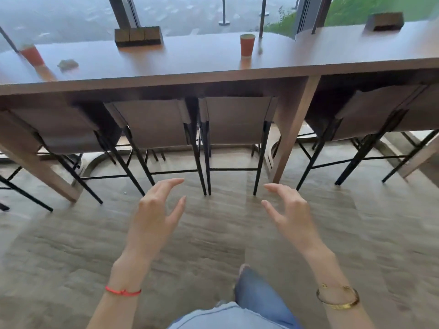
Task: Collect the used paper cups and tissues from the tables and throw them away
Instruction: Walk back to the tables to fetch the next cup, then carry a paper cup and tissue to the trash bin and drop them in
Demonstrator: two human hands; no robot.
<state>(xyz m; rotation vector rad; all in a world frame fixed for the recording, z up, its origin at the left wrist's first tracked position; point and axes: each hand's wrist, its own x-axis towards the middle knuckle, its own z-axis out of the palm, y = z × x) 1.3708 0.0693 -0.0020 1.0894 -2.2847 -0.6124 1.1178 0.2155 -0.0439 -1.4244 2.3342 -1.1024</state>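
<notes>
a person's left hand [155,210] and right hand [288,210] hang out in front over the wood-look floor [71,245], fingers loosely spread and lightly curved, holding nothing; a red string bracelet [123,291] circles the left wrist and a gold bangle [337,296] the right. beyond the hands, brown-backed stools [237,119] are tucked under a long wooden counter [190,58] along a window. on the counter one orange paper cup [247,45] stands upright right of centre, another paper cup [32,55] sits at the far left, blurred, with a crumpled tissue [67,64] just beside it.
</notes>
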